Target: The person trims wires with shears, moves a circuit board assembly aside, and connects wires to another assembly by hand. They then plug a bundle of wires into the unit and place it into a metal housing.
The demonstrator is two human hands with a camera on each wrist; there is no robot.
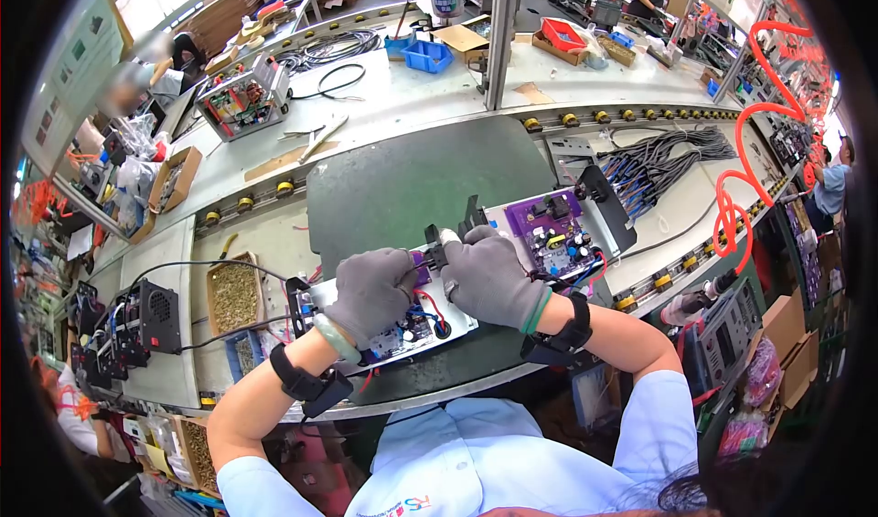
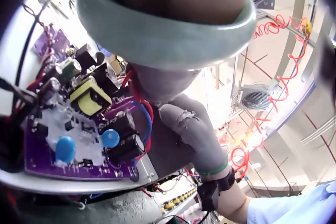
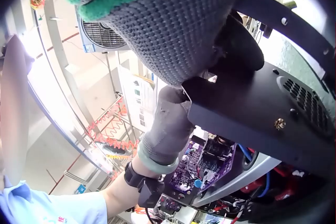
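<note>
Both hands wear grey knit gloves and meet over a metal chassis [image 1: 462,323] that carries a purple circuit board [image 2: 84,169]. My right hand [image 1: 494,279] has its fingers curled around a black metal panel [image 3: 247,111] with a vent grille and a brass-coloured screw. Close beside it, my left hand [image 1: 373,288] has bent fingers at the panel's near end; its fingertips are largely hidden, so I cannot tell whether they pinch it. Red and blue wires [image 2: 148,124] run from the board under the left hand. Capacitors and a yellow transformer [image 2: 90,98] stand on the board.
A second chassis with a purple board [image 1: 553,234] lies to the right, before a bundle of black cables [image 1: 672,156]. A green mat [image 1: 412,179] covers the bench middle. At left are a tray of small parts [image 1: 235,296] and a black fan unit [image 1: 151,316]. Orange coiled hose [image 1: 754,115] hangs right.
</note>
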